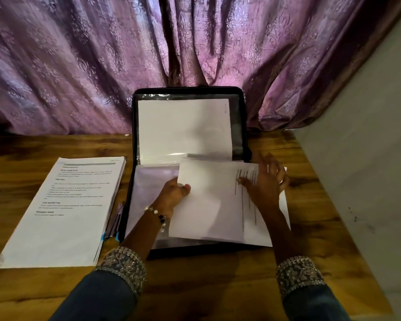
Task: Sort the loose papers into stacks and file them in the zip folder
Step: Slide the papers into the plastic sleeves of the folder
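We see the zip folder [190,167] lying open mid-surface [218,274], long axis running 12 to 6, a white page in its upper clear sleeve. Our left hand [171,195] pinches a blank sheet [206,200] over the lower half; our right hand [264,184], fingers spread, presses printed papers [257,218]. A stack [65,209] lies at 9 o'clock.
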